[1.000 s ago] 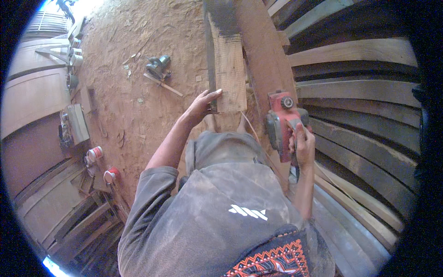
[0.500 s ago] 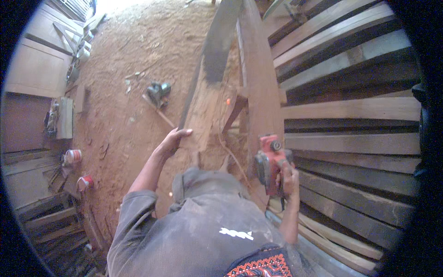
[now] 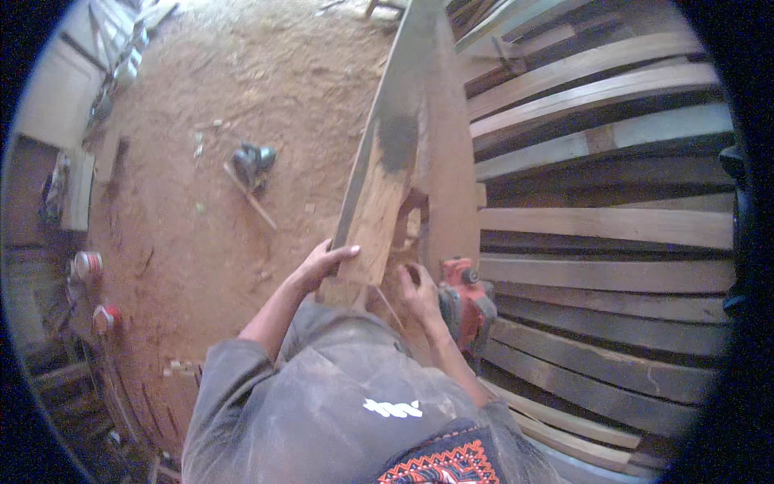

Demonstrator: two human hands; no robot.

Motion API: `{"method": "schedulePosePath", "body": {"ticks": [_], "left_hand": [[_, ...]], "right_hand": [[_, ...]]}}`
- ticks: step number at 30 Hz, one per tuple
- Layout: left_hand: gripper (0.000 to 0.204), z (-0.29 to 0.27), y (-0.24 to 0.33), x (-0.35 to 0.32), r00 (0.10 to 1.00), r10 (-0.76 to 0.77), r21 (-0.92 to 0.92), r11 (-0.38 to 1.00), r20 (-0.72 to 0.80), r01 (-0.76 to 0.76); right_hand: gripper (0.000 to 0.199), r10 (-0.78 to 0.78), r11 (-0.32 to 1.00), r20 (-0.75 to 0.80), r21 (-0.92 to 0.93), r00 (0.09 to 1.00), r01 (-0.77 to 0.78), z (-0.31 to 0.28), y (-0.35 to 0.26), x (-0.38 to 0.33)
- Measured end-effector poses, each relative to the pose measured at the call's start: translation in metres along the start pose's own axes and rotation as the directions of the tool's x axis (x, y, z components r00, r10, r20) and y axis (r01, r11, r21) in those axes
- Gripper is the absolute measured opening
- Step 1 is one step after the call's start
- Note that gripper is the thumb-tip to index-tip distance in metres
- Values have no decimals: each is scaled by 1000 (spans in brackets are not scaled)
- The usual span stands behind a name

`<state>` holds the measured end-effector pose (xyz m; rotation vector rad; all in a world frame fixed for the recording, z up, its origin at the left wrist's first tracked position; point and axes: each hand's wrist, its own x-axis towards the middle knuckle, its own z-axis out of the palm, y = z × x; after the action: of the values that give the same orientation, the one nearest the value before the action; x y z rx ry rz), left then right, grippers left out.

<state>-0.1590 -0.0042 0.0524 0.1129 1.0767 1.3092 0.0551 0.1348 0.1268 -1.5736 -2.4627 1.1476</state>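
Note:
A long plank stretches away from me, its near end planed to bare yellowish wood and its far part dark grey. My left hand holds the left edge of that near end, thumb on top. To its right, my right hand is empty, its fingers curved and apart, close to the plank's near end without clearly touching it. Just beyond my right wrist stands a red and black electric planer, on or against the near part of a second, brown board.
Stacked timber beams fill the right side. A dark power tool and a stick lie on the earth floor. Two red-and-white cans and boards line the left.
My right hand has let go of the planer and moved left toward the plank's end. The planer now stands by itself. My left hand still holds the plank; the view has shifted slightly.

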Motion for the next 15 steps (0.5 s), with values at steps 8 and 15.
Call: {"method": "schedulePosePath", "body": {"ticks": [8, 15], "left_hand": [[76, -19, 7, 4, 986, 71, -66, 996, 150, -61], [68, 1, 9, -5, 925, 241, -642, 766, 295, 5]], "right_hand": [[75, 35, 517, 437, 762, 899, -391, 29, -92, 3], [64, 151, 924, 239, 312, 959, -223, -18, -127, -4]]}}
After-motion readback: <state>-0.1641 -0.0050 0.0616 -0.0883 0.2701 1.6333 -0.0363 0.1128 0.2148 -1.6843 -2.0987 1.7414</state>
